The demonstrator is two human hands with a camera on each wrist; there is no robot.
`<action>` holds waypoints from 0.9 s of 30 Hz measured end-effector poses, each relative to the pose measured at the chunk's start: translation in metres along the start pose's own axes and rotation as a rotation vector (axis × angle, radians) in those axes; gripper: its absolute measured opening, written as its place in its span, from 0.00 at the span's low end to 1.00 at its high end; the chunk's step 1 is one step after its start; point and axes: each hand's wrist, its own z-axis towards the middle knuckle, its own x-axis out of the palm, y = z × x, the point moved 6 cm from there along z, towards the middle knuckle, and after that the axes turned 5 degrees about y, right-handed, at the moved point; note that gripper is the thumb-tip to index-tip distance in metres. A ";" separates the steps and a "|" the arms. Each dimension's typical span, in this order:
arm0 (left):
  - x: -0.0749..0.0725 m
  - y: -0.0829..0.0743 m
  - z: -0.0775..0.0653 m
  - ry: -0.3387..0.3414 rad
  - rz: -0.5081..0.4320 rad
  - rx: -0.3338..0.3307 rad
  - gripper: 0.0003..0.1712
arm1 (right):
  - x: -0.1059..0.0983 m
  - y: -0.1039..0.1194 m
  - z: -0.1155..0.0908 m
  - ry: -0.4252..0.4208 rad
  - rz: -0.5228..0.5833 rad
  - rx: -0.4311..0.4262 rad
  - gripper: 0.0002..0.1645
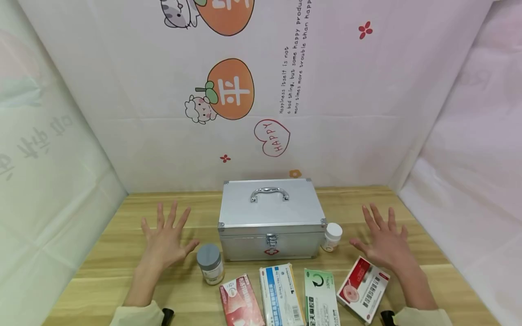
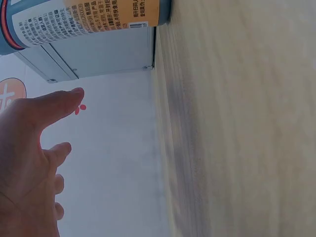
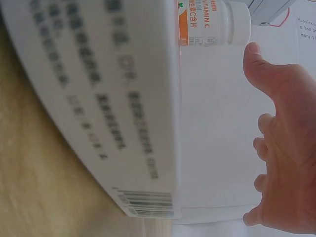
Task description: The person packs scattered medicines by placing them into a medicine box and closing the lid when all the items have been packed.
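My left hand [image 1: 164,244] is spread with fingers straight and holds nothing. Just right of its thumb stands a grey-lidded pill bottle [image 1: 210,264]; its printed label [image 2: 89,19] fills the top of the left wrist view. My right hand [image 1: 386,244] is likewise spread and bare. A white vitamin C bottle [image 3: 207,22] stands beyond its thumb, and a red-and-white medicine box [image 1: 364,290] lies close by its wrist. Between the hands sits a silver medicine case [image 1: 271,217], lid down, with a carrying handle on top and a red cross below its front latch.
Along the front of the wooden table [image 1: 102,258] lie a pink medicine box [image 1: 241,301], a white-and-blue box [image 1: 281,294] and a green-and-white box [image 1: 322,299], cut off at the lower edge. Printed white cloth [image 1: 334,113] hangs behind the table and at both sides.
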 end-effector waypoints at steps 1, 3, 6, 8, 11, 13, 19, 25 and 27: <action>0.000 0.000 0.000 0.001 0.000 -0.002 0.52 | 0.000 0.000 0.000 0.002 0.002 -0.001 0.60; 0.001 0.001 -0.001 0.012 0.001 -0.009 0.53 | 0.001 0.001 -0.001 0.001 0.004 -0.005 0.59; 0.000 0.001 -0.001 0.011 -0.002 -0.005 0.53 | 0.002 0.001 -0.001 0.003 0.007 -0.007 0.60; 0.000 0.001 -0.001 0.016 -0.012 0.004 0.53 | 0.001 0.002 -0.001 -0.003 0.007 -0.009 0.60; -0.001 0.001 0.000 0.039 -0.051 0.017 0.52 | -0.003 0.005 0.000 -0.007 0.012 -0.029 0.61; -0.002 0.000 0.000 0.061 -0.105 0.028 0.51 | -0.007 0.009 0.000 -0.013 0.021 -0.056 0.61; -0.010 -0.008 -0.002 0.090 -0.342 0.098 0.44 | -0.020 0.027 -0.002 -0.026 0.121 -0.161 0.62; -0.018 -0.022 -0.005 0.115 -0.496 0.178 0.41 | -0.030 0.048 -0.007 -0.024 0.168 -0.226 0.62; -0.020 -0.027 -0.004 0.121 -0.514 0.201 0.40 | -0.032 0.054 -0.008 -0.031 0.169 -0.246 0.62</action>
